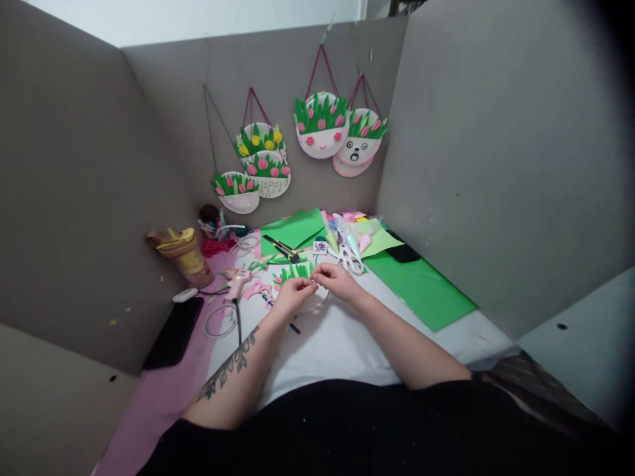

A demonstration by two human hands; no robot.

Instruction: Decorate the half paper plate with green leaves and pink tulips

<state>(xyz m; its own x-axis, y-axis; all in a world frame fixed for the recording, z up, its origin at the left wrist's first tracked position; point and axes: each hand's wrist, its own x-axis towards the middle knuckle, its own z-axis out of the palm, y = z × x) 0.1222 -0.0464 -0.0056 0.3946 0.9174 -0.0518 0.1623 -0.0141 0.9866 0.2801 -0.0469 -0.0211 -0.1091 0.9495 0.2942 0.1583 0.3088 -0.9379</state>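
Both hands are working close in over a white round plate (311, 305) on the tabletop (337, 360), and the plate's top edge has a fringe of spiky green leaf cutouts (295, 270) with some pink tulip shapes at the left. The left hand (294, 295) and right hand (338, 281) meet at the fingertips, thumbs and fingers pressed together on each. Can't tell what, if anything, is between them, it's way too small.

Left of the plate there's a bunch of ragged pink scraps (258, 289), then a smooth pastel-pink glue gun (239, 284) trailing a black cord. Behind the plate, a yellow-and-black utility knife (281, 248) rests at an angle on a flat green sheet (297, 228), and just right of it are white looped scissor handles (351, 259) next to crinkly clear cone-shaped bags (350, 238) with pastel colours inside. Another glossy green sheet (421, 291) runs along the right.

On the matte grey partition (169, 112) hang more round plates (322, 135) on cords, stuffed with paper-looking green leaves and tulips, one with a smiley face.
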